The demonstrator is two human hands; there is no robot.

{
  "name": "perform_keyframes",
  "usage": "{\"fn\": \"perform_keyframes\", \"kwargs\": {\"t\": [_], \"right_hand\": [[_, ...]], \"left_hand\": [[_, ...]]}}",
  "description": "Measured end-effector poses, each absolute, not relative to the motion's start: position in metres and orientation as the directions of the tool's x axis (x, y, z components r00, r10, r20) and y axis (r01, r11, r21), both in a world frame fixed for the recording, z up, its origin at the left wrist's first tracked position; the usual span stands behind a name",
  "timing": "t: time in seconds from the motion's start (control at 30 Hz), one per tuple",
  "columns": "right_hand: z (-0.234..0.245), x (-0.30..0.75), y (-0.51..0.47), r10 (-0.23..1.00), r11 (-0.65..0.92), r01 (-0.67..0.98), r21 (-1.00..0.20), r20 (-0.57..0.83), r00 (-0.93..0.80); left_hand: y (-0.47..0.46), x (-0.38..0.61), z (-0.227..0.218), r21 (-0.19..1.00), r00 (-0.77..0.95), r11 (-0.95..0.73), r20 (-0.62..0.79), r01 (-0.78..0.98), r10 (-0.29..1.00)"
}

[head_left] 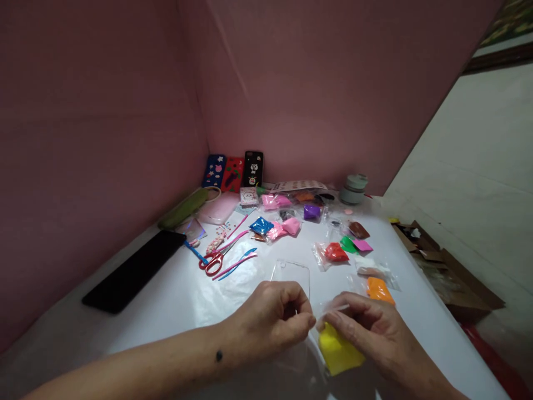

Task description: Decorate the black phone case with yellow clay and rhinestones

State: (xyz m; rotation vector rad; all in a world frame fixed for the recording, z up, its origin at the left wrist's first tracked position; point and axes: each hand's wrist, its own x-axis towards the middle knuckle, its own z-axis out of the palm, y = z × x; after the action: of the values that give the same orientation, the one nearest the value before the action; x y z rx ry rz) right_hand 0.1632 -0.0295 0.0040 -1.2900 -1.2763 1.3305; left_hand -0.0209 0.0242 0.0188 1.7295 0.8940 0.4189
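Observation:
My right hand (366, 328) is closed on a small clear plastic bag with yellow modelling clay (339, 350) in it, pinching it near the top. Beside it, my left hand (277, 314) has thumb and fingertips pressed together at the edge of the same bag; the thin film is hard to see there. Just beyond my left hand, a clear phone case (295, 272) lies flat on the white table, partly hidden by that hand. Past my right hand lies a bag of orange clay (380, 290).
Red-handled scissors (213, 264) and thin pink and blue tools (237, 264) lie left of centre. A black slab (133, 272) rests at the left. Bagged clay (336, 252) in several colours lies behind. Decorated phone cases (253, 169) lean on the wall; a grey-green jar (353, 189) stands back right.

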Motion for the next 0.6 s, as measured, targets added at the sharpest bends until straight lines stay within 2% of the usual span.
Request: {"fn": "perform_keyframes", "kwargs": {"t": [0.2,0.33,0.6], "right_hand": [[-0.002,0.1612,-0.029,0.98,-0.173,0.04,-0.984,-0.176,-0.095],[-0.0025,0.1595,-0.0318,0.978,-0.176,0.1,-0.979,-0.186,-0.099],[0.0002,0.1564,-0.0323,0.958,-0.265,0.075,-0.961,-0.271,-0.087]], "left_hand": [[0.0229,-0.0219,0.0077,0.957,0.661,0.003,-0.204,0.291,0.722],[0.0195,-0.0257,0.0127,0.953,0.658,-0.015,-0.197,0.302,0.727],[0.0198,-0.0295,0.0097,0.959,0.674,-0.03,-0.175,0.281,0.718]]}}
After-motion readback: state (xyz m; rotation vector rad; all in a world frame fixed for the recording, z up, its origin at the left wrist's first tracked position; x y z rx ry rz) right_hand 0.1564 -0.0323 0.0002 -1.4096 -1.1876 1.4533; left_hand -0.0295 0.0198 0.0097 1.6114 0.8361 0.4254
